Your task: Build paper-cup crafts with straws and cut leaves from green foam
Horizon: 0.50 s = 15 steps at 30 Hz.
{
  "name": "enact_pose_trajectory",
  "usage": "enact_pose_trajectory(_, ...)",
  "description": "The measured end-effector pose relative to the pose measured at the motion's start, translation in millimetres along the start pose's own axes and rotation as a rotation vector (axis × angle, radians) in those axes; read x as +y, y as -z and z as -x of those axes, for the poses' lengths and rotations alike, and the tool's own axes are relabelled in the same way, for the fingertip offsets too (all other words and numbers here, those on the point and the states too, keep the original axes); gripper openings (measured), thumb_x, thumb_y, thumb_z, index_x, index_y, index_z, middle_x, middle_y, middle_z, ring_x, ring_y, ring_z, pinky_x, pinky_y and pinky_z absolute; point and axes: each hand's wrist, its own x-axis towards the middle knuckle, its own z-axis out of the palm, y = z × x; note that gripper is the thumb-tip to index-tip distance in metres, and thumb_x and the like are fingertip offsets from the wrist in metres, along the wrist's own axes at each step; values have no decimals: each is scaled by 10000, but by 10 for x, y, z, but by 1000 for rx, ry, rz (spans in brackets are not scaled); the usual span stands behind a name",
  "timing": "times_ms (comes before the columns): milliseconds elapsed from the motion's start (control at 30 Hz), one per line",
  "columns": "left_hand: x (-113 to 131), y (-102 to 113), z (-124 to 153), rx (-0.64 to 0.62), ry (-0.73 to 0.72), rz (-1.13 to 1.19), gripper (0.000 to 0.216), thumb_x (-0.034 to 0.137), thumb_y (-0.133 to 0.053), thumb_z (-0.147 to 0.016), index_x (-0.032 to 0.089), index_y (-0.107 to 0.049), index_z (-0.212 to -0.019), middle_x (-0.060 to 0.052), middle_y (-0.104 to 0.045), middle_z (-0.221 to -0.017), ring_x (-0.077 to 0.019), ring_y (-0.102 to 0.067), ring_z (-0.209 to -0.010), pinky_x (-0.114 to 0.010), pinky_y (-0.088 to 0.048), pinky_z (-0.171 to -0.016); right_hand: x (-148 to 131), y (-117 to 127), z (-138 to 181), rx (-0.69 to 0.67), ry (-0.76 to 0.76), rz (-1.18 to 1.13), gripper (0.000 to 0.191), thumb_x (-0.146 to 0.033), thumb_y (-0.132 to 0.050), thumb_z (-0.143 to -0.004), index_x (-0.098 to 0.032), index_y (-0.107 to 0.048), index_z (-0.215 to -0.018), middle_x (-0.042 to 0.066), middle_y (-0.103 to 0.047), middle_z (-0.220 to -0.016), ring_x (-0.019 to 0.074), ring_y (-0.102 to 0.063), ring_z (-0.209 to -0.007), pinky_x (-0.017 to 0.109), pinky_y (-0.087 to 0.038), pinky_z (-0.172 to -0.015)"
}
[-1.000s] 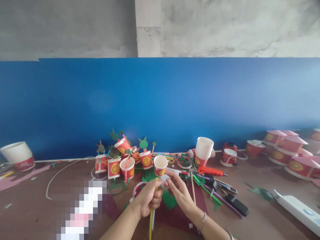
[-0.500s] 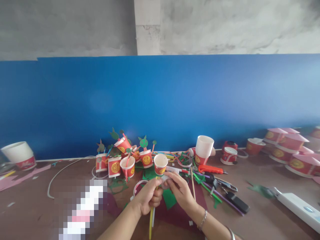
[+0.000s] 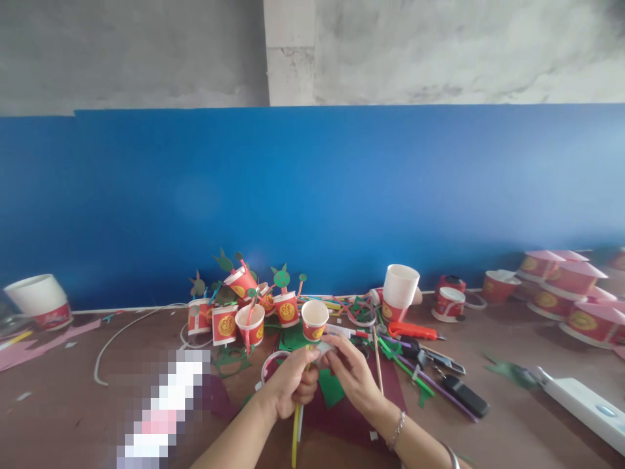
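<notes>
My left hand [image 3: 293, 385] is closed around a yellow straw [image 3: 295, 438] and a thinner pale strip [image 3: 300, 422] beside it; both stick out below the fist. With bent fingers, my right hand [image 3: 355, 372] pinches a small whitish, see-through piece [image 3: 323, 352] at the left thumb and the straw's upper end; its kind is unclear. Just beyond the fingers stands a red and white paper cup [image 3: 314, 320] with a yellow emblem. Under the hands lie green paper [image 3: 333, 389] and a dark red sheet [image 3: 390, 410].
Several decorated paper cups [image 3: 224, 326] crowd the back left. To the right are stacked white cups [image 3: 400, 286], an orange-handled tool [image 3: 413, 331], keys with a black fob [image 3: 461, 394] and a white device [image 3: 583, 407]. Pink-topped cups [image 3: 561, 286] stand far right. A white cable [image 3: 105, 355] curves at left.
</notes>
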Motion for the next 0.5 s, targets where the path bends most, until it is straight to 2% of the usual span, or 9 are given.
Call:
enact_pose_trajectory(100, -14, -14, -12, 25, 12, -15, 360, 534, -555, -686, 226, -369, -699, 155, -189, -396, -33, -39, -348, -221, 5, -392, -17, 21, 5, -31, 28, 43, 248, -311, -498, -894, -206, -597, -1096, 71, -584, -965, 188, -555, -843, 298, -463, -757)
enact_pose_trajectory(300, -3, -69, -4, 28, -25, -16, 288, 455, -520, -685, 230, -340, -685, 151, -192, -386, -37, -45, -347, -218, -11, -380, -27, -28, 10, -8, -154, -241, 241, -398, -526, -879, -205, -572, -1016, 5, -562, -776, 141, -528, -697, 243, -450, -641)
enact_pose_trajectory(500, 29, -107, 8, 25, -57, -18, 248, 380, -529, -639, 237, -336, -701, 155, -190, -385, -37, -49, -337, -210, -22, -358, -27, -43, 6, 17, -251, -358, 254, -422, -512, -887, -207, -580, -1004, 0, -564, -787, 140, -526, -728, 243, -447, -665)
